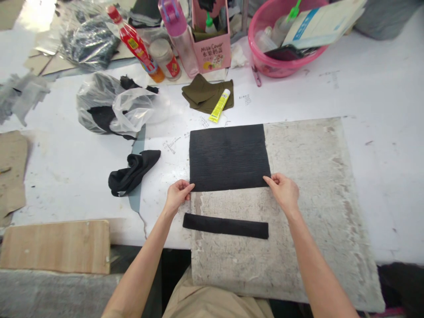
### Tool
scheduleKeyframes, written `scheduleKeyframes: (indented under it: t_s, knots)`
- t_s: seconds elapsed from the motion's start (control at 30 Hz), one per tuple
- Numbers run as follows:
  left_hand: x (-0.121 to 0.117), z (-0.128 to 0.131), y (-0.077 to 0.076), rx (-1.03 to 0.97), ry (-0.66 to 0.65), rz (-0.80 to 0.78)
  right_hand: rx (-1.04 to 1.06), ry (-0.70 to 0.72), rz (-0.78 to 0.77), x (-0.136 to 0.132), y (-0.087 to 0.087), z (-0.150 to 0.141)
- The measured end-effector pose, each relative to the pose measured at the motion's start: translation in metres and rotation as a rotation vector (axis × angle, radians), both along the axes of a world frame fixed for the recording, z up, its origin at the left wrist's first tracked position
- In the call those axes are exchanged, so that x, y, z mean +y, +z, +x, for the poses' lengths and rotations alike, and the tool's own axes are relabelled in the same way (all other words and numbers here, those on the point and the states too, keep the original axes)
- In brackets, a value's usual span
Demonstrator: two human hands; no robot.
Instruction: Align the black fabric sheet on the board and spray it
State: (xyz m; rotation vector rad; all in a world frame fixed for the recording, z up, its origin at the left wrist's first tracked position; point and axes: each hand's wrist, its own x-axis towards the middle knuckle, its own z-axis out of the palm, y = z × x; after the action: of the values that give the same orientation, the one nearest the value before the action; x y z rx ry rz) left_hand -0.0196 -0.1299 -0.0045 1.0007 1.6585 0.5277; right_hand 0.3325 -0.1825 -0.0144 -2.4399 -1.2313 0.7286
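Note:
A black ribbed fabric rectangle [228,157] lies flat on a grey, stained work board [314,198]. My left hand [177,196] pinches its near left corner, fingers closed. My right hand [285,191] pinches the near right corner the same way. Just below my hands a narrow black fabric strip [225,226] lies across the board.
A crumpled black cloth [132,172] lies left of the board. Behind are olive fabric pieces [203,92] with a yellow glue tube [219,106], a plastic bag [112,108], bottles, a pink box [212,48] and a pink basin [285,39]. A wooden board [56,245] sits near left.

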Motion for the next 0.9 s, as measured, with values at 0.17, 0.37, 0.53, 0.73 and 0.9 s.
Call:
scheduleKeyframes:
  t_s: [0.17, 0.37, 0.53, 0.73, 0.9]
  knots:
    - [0.0, -0.001, -0.004, 0.001, -0.01, 0.02, -0.022, -0.02, 0.004, 0.0, 0.0, -0.002]
    - [-0.004, 0.0, -0.007, 0.067, -0.021, 0.145, -0.158, -0.018, 0.089, -0.006, 0.001, -0.016]
    - [-0.011, -0.004, -0.01, 0.067, 0.012, 0.223, -0.175, 0.061, 0.247, -0.023, 0.006, -0.023]
    - [-0.05, -0.02, 0.007, 0.201, -0.278, 0.349, -0.04, 0.396, 0.287, -0.071, 0.032, -0.076]
    - [-0.092, -0.03, 0.025, 0.371, -0.8, 0.528, 0.039, 0.725, 0.159, -0.112, 0.037, -0.131]
